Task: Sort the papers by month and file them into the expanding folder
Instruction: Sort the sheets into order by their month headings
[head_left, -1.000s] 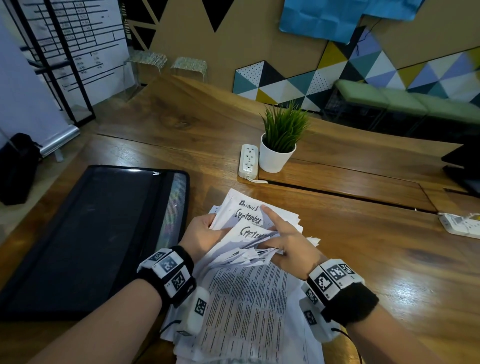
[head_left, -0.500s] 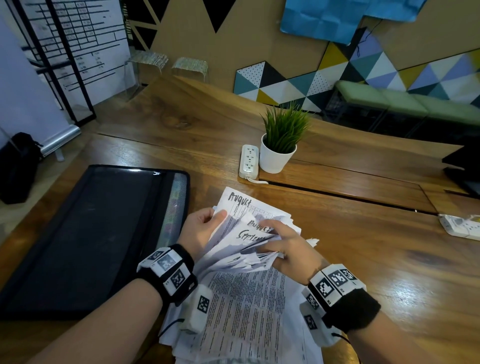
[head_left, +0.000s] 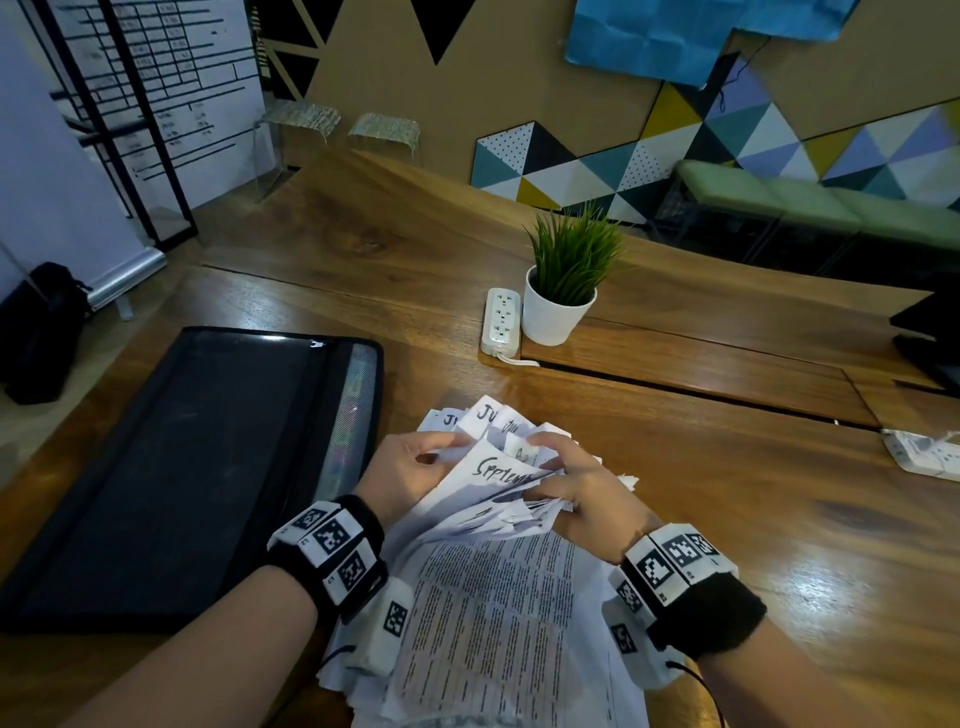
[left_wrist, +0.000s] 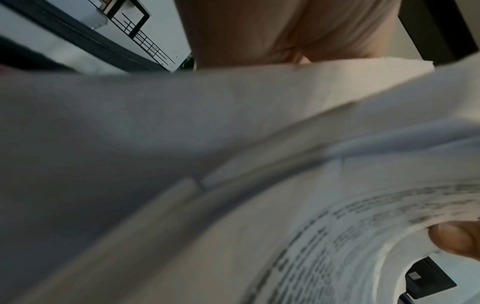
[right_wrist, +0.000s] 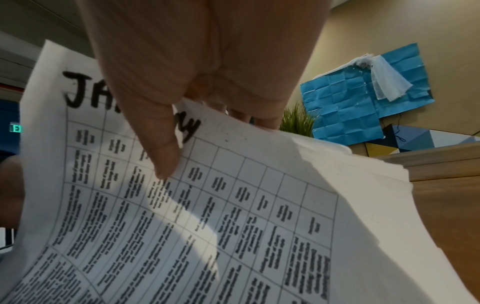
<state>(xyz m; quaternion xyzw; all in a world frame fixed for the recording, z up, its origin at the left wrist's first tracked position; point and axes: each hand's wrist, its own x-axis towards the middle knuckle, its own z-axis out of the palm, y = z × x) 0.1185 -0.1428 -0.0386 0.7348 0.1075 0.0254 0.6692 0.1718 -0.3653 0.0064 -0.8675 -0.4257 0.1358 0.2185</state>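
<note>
**Both hands deep in the stack, "Septem…" sheet now on top**

While the right hand (head_left: 582, 488) pinches a bundle of lifted sheets between thumb and curled fingers, the left hand (head_left: 410, 467) pinches the facing edge of the same papers (head_left: 493, 597), thumb on top and fingers curled underneath. From the right wrist view, the thumb (right_wrist: 161, 144) presses on a gridded sheet headed with a word starting "JA", partly hidden by the hand. Half a second ago a sheet marked "August" stood highest at the far end; now the raised top sheet reads "Septem…", and several corners lettered "Ju…" fan out beyond the fingertips. Both hands have moved slightly farther from the person along the stack.

Outward from the hands, the rest of the papers lie flat on the wooden table (head_left: 727, 493), running back between the wrists. Just left of them lies the black expanding folder (head_left: 182, 467), flat, its pocket edges showing along its right side; what the pockets hold cannot be made out. Farther off stand a potted plant (head_left: 561, 291) and, touching it, a white power strip (head_left: 501, 322).
</note>
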